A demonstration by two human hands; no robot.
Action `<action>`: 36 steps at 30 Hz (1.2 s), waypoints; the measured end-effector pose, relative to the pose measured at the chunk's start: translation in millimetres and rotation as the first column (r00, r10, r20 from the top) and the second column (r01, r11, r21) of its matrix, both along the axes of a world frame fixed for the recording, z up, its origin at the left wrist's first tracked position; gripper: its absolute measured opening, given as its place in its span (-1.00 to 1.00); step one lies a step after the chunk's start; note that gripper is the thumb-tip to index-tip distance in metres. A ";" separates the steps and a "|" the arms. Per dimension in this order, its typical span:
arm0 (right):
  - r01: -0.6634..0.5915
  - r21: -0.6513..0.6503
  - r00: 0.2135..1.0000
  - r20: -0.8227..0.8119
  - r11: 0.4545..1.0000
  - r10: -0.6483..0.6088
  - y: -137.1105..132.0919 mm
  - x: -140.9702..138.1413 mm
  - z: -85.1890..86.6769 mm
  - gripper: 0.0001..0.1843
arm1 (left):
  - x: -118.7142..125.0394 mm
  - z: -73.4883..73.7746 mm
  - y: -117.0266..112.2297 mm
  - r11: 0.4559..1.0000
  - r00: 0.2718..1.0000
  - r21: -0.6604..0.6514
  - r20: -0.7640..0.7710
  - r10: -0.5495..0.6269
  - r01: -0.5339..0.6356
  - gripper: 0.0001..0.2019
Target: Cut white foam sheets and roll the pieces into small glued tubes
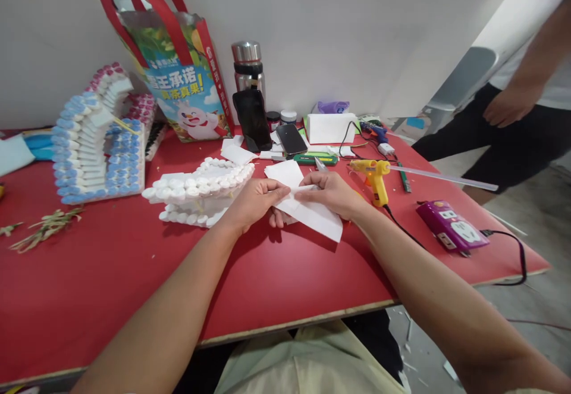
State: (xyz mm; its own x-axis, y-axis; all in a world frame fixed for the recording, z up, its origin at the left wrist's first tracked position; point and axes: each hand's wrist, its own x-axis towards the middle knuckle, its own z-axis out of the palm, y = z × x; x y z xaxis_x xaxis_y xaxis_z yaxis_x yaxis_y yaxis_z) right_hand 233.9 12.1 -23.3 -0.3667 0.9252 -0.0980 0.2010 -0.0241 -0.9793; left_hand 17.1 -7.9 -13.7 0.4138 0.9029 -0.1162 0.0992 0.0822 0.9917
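Observation:
A white piece of paper (319, 218) is held just above the red table, between both hands. My left hand (261, 200) is closed on its left part, thumb on top and fingers curled beneath. On the other side, my right hand (328, 191) pinches the paper's upper edge between thumb and fingers. Another white sheet (285, 172) shows just behind the fingertips; whether the two are joined I cannot tell. Left of my left hand, nearly touching it, stands a curved white model (200, 183) edged with rounded white pieces.
A yellow glue gun (375, 177) with a long clear stick stands right, near a purple power strip (450, 227). Behind are phones (252, 120), a steel flask (248, 66) and a bag (178, 78). A blue-and-white model (98, 150) stands left. A person (513, 102) is at right.

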 end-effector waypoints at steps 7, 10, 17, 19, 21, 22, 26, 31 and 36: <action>0.041 -0.014 0.998 -0.050 0.999 -0.041 -1.5 0.5 4.7 -0.69 | -1.3 -2.4 1.5 1.000 0.997 0.016 0.079 0.018 -0.020 -0.63; 0.019 -0.030 0.987 -0.159 0.999 -0.024 -0.9 1.9 5.3 -0.69 | -2.7 -0.6 2.5 0.999 0.985 -0.008 0.165 0.052 -0.051 -0.62; -0.008 0.010 0.957 -0.289 1.000 0.011 0.5 9.6 8.3 -0.78 | -9.0 0.4 5.3 0.997 0.949 -0.058 0.306 0.073 -0.058 -0.76; -0.019 -0.003 0.962 -0.271 1.000 0.018 0.7 12.5 11.2 -0.82 | -11.1 2.0 5.5 0.995 0.941 -0.058 0.324 0.094 -0.080 -0.81; -0.004 0.023 0.969 -0.248 1.000 0.009 1.6 15.9 13.7 -0.84 | -13.3 3.9 5.8 0.993 0.935 -0.049 0.333 0.118 -0.108 -0.81; 0.007 0.050 0.972 -0.236 0.999 0.005 2.3 17.8 14.8 -0.85 | -14.3 4.6 6.1 0.992 0.935 -0.040 0.332 0.125 -0.118 -0.80; -0.011 0.120 0.980 -0.196 0.993 0.034 4.3 26.2 20.6 -0.89 | -16.1 3.9 7.7 0.990 0.944 -0.005 0.301 0.138 -0.143 -0.82; -0.010 0.048 0.959 -0.282 0.999 0.023 2.0 28.1 30.1 -0.75 | -14.1 -0.8 7.8 0.996 0.964 0.007 0.252 0.081 -0.086 -0.84; -0.131 0.015 0.977 -0.168 0.991 0.132 0.8 17.6 21.6 -0.60 | -10.0 -0.4 3.9 0.998 0.983 0.068 0.182 -0.020 0.008 -0.76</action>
State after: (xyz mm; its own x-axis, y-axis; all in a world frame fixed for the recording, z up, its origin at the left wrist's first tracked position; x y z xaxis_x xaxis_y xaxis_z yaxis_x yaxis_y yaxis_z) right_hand 251.4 13.0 -1.7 -0.4961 0.8680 -0.0217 0.0350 -0.0050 -0.9994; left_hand 7.1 -4.0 -14.1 0.4354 0.9000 0.0231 -0.0831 0.0147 0.9964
